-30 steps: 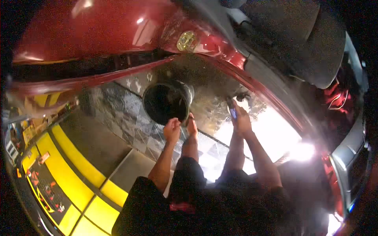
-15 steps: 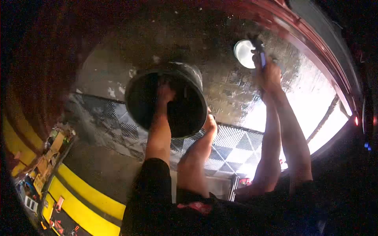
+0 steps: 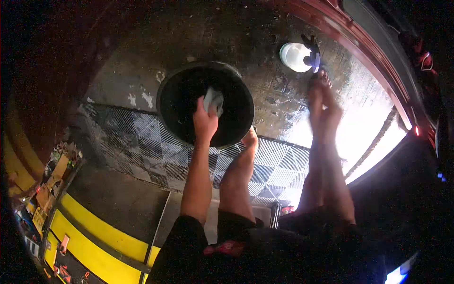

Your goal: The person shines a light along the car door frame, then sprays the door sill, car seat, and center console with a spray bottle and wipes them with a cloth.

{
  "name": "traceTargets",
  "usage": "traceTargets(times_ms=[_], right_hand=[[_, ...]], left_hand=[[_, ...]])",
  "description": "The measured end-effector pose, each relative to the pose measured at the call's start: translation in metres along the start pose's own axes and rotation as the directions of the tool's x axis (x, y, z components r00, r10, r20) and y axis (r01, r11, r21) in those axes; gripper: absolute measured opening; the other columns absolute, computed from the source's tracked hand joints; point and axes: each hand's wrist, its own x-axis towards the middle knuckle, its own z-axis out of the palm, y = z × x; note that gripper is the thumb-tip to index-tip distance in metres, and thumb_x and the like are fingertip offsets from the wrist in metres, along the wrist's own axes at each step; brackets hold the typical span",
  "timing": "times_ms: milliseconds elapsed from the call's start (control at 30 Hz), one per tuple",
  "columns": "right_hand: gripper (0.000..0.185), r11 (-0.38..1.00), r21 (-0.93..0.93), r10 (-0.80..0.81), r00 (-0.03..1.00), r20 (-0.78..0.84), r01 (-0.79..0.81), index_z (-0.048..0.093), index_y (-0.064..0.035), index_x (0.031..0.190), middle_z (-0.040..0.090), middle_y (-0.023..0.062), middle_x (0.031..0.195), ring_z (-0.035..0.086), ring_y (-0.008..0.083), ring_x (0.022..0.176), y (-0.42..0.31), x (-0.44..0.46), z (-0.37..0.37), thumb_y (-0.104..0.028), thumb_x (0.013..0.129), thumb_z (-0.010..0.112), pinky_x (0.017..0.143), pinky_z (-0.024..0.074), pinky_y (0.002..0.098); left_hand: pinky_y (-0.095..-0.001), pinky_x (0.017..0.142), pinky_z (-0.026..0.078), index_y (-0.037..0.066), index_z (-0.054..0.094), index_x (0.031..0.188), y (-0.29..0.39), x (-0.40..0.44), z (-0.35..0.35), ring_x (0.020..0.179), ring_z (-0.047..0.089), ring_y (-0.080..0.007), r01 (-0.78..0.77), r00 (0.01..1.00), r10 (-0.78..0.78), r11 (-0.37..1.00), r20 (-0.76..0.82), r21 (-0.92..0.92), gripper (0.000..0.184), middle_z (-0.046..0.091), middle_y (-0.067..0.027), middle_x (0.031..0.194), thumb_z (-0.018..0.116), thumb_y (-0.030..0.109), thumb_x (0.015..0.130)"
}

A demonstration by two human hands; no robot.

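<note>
My left hand (image 3: 205, 124) is closed on a crumpled grey cloth (image 3: 214, 100), just over or inside the mouth of a wide black bucket (image 3: 163, 111). How deep the hand sits in the bucket I cannot tell. The bucket stands between my left foot and a white spray bottle (image 3: 294, 57) with a dark trigger head and a purple part. My right hand (image 3: 327, 116) is smeared by motion, a little below the bottle and apart from it, overlapping my right leg and foot. Its fingers do not show clearly.
Dark, wet-looking concrete floor (image 3: 198, 35) lies beyond the bucket. A strip of grey checkered floor tiles (image 3: 146, 132) runs under my legs. A red curved car-body edge (image 3: 373, 68) is at upper right. Yellow panels (image 3: 94, 236) and cluttered items sit at lower left.
My left hand has come up from deep in the bucket, with the cloth now showing. My right hand has left the spray bottle and drawn back towards me. The bucket appears less tilted.
</note>
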Motion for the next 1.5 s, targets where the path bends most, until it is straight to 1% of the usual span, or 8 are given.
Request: traceTargets(times_ms=[133, 200, 300, 533, 700, 733, 1067, 1500], right_hand=[[0.043, 0.982, 0.126, 0.040, 0.799, 0.600, -0.143, 0.055, 0.0011, 0.126, 0.069, 0.0156, 0.098, 0.066, 0.0220, 0.098, -0.064, -0.073, 0.064, -0.029, 0.095, 0.055, 0.086, 0.0501, 0.0320], [0.045, 0.998, 0.052, 0.029, 0.949, 0.315, -0.047, 0.054, -0.0015, 0.128, 0.069, 0.0160, 0.092, 0.068, 0.0226, 0.088, -0.040, -0.108, 0.155, -0.028, 0.093, 0.059, 0.080, 0.0517, 0.0315], [0.044, 0.588, 0.472, 0.349, 0.732, 0.586, -0.657, 0.056, -0.0041, 0.127, 0.068, 0.0203, 0.099, 0.068, 0.0230, 0.087, -0.075, -0.099, 0.189, -0.032, 0.093, 0.058, 0.077, 0.0518, 0.0320], [0.033, 0.972, 0.198, -0.129, 0.992, -0.010, 0.128, 0.061, -0.0030, 0.111, 0.065, 0.0201, 0.098, 0.064, 0.0292, 0.091, -0.026, -0.068, 0.171, -0.028, 0.096, 0.047, 0.077, 0.0510, 0.0360], [0.033, 0.943, 0.233, 0.297, 0.915, -0.274, -0.237, 0.053, -0.0021, 0.118, 0.061, 0.0158, 0.109, 0.059, 0.0251, 0.101, 0.214, 0.074, 0.068, -0.025, 0.097, 0.045, 0.086, 0.0483, 0.0357], [0.031, 0.919, -0.370, -0.233, 0.944, -0.235, 0.135, 0.053, -0.0025, 0.109, 0.063, 0.0150, 0.098, 0.063, 0.0226, 0.091, 0.237, 0.079, 0.068, -0.027, 0.100, 0.037, 0.078, 0.0503, 0.0342], [0.031, 0.956, -0.200, -0.195, 0.973, 0.122, 0.216, 0.055, -0.0028, 0.108, 0.064, 0.0149, 0.097, 0.063, 0.0232, 0.089, 0.074, 0.020, 0.127, -0.028, 0.100, 0.038, 0.077, 0.0499, 0.0346], [0.032, 0.975, 0.214, -0.198, 0.665, 0.720, 0.059, 0.057, -0.0025, 0.101, 0.063, 0.0167, 0.091, 0.062, 0.0274, 0.083, -0.064, -0.083, 0.204, -0.031, 0.098, 0.043, 0.073, 0.0485, 0.0383]], left_hand=[[-0.0331, 0.077, 0.051, 0.004, 0.060, 0.112, 0.029, -0.034, -0.052, 0.090, 0.065, -0.0262, 0.018, 1.000, -0.008, 0.927, 0.028, -0.375, 0.027, 0.066, -0.0190, 0.099, 0.057, 0.013, 0.087], [-0.0335, 0.079, 0.050, 0.003, 0.060, 0.114, 0.028, -0.045, -0.068, 0.090, 0.064, -0.0248, 0.102, 0.993, -0.055, 0.843, 0.105, -0.529, 0.027, 0.066, -0.0158, 0.100, 0.054, 0.014, 0.090], [-0.0342, 0.082, 0.049, 0.004, 0.058, 0.116, 0.001, -0.048, -0.066, 0.090, 0.063, -0.0247, 0.165, 0.986, -0.133, 0.697, 0.100, -0.697, 0.028, 0.065, -0.0134, 0.102, 0.052, 0.017, 0.091], [-0.0357, 0.089, 0.050, 0.006, 0.058, 0.115, 0.024, -0.046, -0.027, 0.092, 0.061, -0.0255, 0.223, 0.824, -0.417, -0.384, 0.383, -0.896, 0.032, 0.063, -0.0126, 0.103, 0.050, 0.030, 0.095], [-0.0361, 0.096, 0.047, 0.006, 0.054, 0.119, -0.035, -0.031, 0.020, 0.105, 0.057, -0.0260, 0.113, 0.993, 0.008, -0.301, 0.116, -0.947, 0.041, 0.060, -0.0136, 0.110, 0.055, 0.038, 0.095], [-0.0362, 0.096, 0.047, 0.006, 0.054, 0.120, -0.040, -0.027, 0.024, 0.105, 0.057, -0.0259, 0.088, 0.996, -0.001, -0.266, 0.092, -0.960, 0.040, 0.060, -0.0133, 0.110, 0.056, 0.037, 0.095], [-0.0372, 0.096, 0.047, 0.006, 0.051, 0.124, -0.055, -0.022, 0.050, 0.107, 0.060, -0.0251, 0.166, 0.965, -0.254, 0.429, 0.057, -0.888, 0.039, 0.061, -0.0097, 0.113, 0.060, 0.027, 0.092], [-0.0386, 0.105, 0.041, 0.009, 0.044, 0.134, -0.020, -0.038, 0.014, 0.125, 0.050, -0.0242, 0.316, 0.878, -0.340, -0.117, 0.337, -0.941, 0.041, 0.053, -0.0093, 0.133, 0.044, 0.031, 0.100]])
